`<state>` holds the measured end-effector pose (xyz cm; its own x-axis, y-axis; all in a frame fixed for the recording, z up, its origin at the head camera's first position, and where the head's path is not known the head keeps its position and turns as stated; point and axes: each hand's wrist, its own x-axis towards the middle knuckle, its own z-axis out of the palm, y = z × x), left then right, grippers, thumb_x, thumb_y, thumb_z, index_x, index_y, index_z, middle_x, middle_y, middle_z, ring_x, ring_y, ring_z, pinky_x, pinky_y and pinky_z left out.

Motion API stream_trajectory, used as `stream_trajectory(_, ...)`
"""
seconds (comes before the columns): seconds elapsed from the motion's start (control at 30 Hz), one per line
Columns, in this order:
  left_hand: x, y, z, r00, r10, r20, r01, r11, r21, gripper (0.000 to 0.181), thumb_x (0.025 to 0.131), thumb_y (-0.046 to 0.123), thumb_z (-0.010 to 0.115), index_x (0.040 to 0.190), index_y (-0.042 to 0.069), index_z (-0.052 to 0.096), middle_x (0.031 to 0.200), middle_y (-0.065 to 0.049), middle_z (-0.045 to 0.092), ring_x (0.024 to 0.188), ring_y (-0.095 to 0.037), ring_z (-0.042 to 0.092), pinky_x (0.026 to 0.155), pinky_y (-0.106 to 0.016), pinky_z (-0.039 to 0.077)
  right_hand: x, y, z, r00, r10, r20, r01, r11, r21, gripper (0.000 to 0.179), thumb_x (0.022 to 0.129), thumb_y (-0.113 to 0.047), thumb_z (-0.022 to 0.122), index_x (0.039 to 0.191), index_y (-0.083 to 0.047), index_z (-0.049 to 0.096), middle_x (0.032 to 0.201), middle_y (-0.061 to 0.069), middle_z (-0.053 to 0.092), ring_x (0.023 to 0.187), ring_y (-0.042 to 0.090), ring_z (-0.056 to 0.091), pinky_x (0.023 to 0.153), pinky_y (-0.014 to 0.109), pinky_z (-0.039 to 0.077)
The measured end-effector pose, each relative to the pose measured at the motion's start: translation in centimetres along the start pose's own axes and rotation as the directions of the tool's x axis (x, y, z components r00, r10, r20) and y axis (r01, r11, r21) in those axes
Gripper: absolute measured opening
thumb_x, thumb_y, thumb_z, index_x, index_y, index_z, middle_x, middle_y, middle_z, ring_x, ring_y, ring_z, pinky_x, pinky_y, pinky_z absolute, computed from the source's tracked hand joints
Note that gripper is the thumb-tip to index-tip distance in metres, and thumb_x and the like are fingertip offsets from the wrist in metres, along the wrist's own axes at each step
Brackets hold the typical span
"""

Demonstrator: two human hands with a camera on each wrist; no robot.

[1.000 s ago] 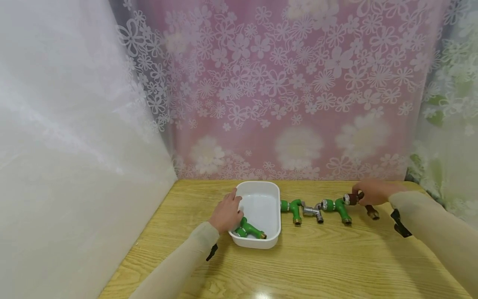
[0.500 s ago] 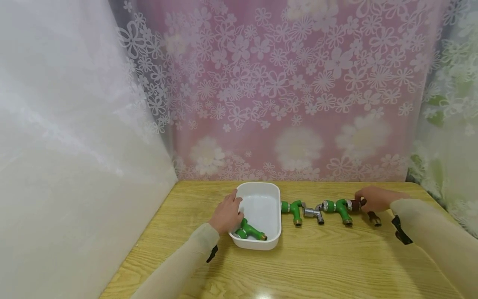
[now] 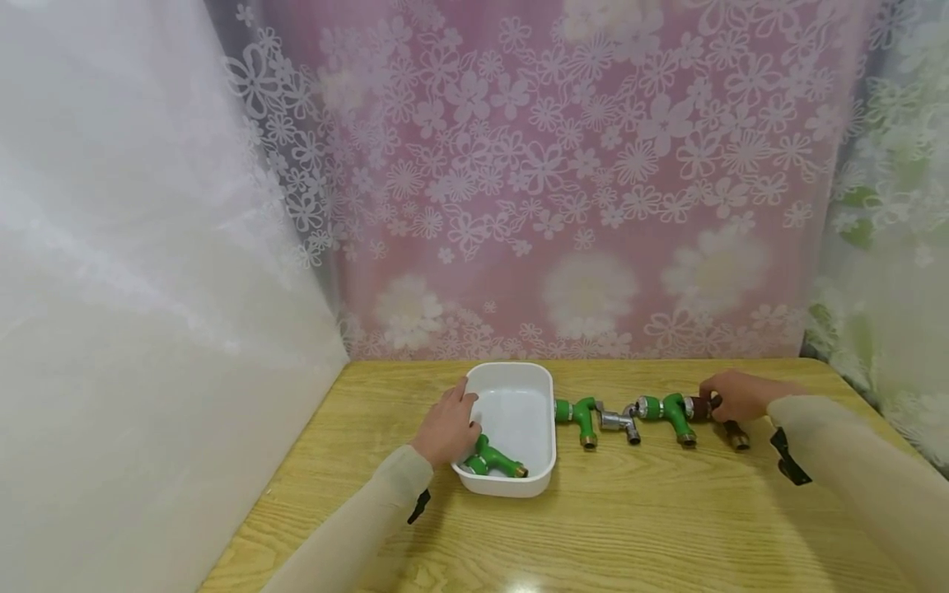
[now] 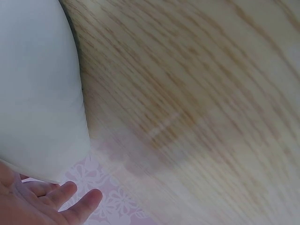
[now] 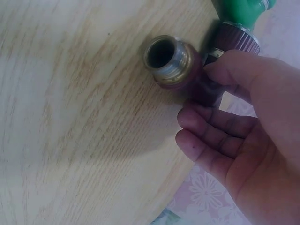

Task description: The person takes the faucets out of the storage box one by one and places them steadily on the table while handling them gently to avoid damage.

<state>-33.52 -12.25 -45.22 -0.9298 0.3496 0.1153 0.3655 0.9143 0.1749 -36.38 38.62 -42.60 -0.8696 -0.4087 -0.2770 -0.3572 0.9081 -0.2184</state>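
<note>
My right hand [image 3: 741, 395] grips a dark red tap [image 3: 698, 408] between thumb and fingers at the right end of a row. Its threaded brass mouth [image 5: 161, 61] faces the camera in the right wrist view, and its ribbed collar lies close to a green tap [image 3: 676, 412]. Further left in the row lie a silver tap [image 3: 619, 422] and another green tap [image 3: 586, 418], which is close to the white tub [image 3: 544, 469]. Over the tub's left rim rests my left hand [image 3: 447, 428], fingers extended. One more green tap [image 3: 498, 459] lies inside the tub, partly covered by that hand.
The wooden table [image 3: 615, 527] carries the tub and the row of taps. A pink flowered curtain [image 3: 519, 206] hangs behind its back edge. White sheeting [image 3: 148, 288] closes the left side, and a pale green curtain [image 3: 882, 272] hangs at the right.
My right hand has brought the dark red tap down slightly, into line beside the green one. The left hand stays on the tub rim, and the view has shifted a little.
</note>
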Motion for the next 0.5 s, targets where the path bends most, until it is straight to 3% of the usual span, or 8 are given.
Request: stream_trajectory(0.5, 0.0, 0.12, -0.25, 1.0, -0.019, 0.002, 0.019, 1.0, 0.004, 0.05, 0.098, 0.027, 0.057, 0.143, 0.006, 0.053, 0.165, -0.016, 0.025, 0.146, -0.034, 0.037, 0.111, -0.052, 0.044, -0.39, -0.14, 0.06, 1.0, 0.0, -0.029, 0.001, 1.0, 0.014, 0.037, 0.09, -0.01, 0.067, 0.123, 0.006, 0.061, 0.109, 0.019, 0.067, 0.09, 0.027, 0.067, 0.072, 0.045, 0.055)
